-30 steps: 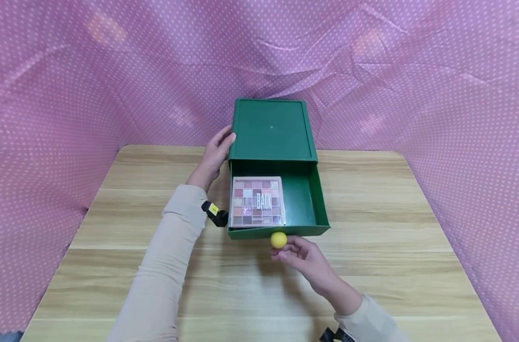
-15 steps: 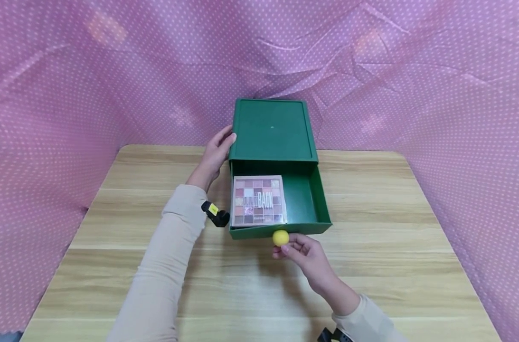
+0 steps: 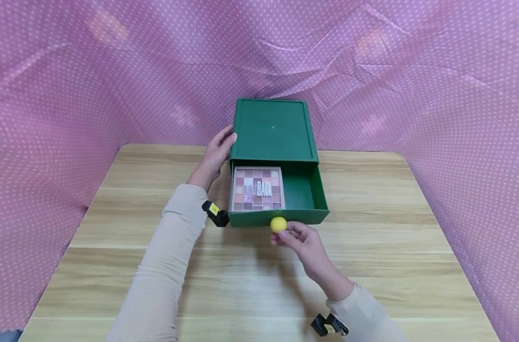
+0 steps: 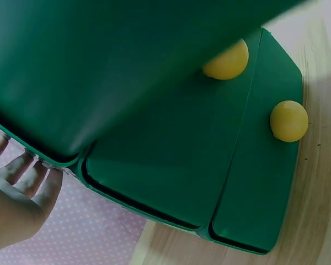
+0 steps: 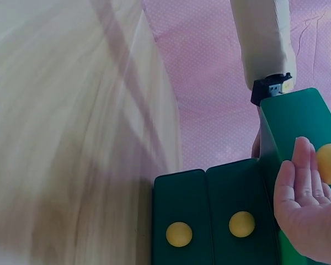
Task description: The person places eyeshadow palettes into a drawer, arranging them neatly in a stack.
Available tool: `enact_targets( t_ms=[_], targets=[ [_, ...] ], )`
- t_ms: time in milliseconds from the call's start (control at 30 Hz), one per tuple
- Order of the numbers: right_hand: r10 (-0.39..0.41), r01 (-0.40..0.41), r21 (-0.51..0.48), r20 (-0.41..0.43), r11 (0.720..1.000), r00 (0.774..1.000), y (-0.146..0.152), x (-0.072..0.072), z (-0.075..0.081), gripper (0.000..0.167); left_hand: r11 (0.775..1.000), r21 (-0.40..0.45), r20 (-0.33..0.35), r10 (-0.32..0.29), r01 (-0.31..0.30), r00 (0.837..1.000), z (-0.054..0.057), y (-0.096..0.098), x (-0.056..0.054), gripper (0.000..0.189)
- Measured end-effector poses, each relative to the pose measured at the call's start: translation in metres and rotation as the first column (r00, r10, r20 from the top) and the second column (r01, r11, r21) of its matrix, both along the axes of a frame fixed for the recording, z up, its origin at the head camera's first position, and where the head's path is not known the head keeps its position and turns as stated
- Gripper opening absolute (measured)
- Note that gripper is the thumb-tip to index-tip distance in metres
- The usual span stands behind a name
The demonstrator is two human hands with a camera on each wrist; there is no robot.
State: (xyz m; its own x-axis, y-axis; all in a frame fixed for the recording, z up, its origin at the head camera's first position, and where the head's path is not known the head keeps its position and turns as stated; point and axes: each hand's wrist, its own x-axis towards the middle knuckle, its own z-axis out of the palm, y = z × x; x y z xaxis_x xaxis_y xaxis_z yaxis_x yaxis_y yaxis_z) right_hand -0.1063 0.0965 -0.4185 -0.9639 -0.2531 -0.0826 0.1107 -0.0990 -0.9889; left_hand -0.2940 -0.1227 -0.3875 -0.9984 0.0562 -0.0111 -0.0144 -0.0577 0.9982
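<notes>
A small green drawer cabinet (image 3: 274, 130) has its top drawer (image 3: 299, 190) partly pulled out. In that drawer, on its left side, lies an eyeshadow palette (image 3: 257, 189) with "BACK" printed on its cover. My right hand (image 3: 312, 247) pinches the round yellow knob (image 3: 278, 224) on the drawer front between thumb and fingers. In the right wrist view, its other fingers extend beside the knob (image 5: 330, 164). My left hand (image 3: 214, 156) rests with extended fingers against the cabinet's left side; the left wrist view shows its fingertips (image 4: 54, 179) at the green edge.
Two lower drawers with yellow knobs (image 5: 241, 224) stay closed beneath the top one. The cabinet stands at the back of a wood-grain table (image 3: 391, 247). Pink dotted cloth (image 3: 156, 71) hangs behind and at both sides.
The top drawer has slid some way into the cabinet, carrying the palette with it. My right hand has moved forward with the knob. The left hand stays where it was.
</notes>
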Motion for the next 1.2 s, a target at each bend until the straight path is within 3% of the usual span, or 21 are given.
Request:
enact_targets(
  t_ms=[167,400,1033,1200],
  targets=[
    [-0.013,0.013,-0.003,0.002,1.0,1.0,-0.002,-0.01,0.001,0.03,1.0,0.026,-0.004,-0.006,0.006,1.0,0.0,0.0,0.001,0.047],
    [-0.024,0.023,0.004,0.025,1.0,0.999,-0.006,-0.024,0.003,0.03,1.0,-0.009,0.008,-0.01,0.01,1.0,0.003,0.0,0.003,0.048],
    [-0.089,0.092,0.026,-0.085,0.995,0.992,-0.014,-0.067,0.001,0.025,1.0,0.005,0.021,-0.014,0.014,1.0,0.002,0.0,0.001,0.048],
    [-0.094,0.097,0.042,-0.078,0.994,0.993,-0.017,-0.076,0.002,0.027,1.0,0.017,0.029,-0.009,0.009,1.0,0.002,0.0,0.0,0.048]
  ],
)
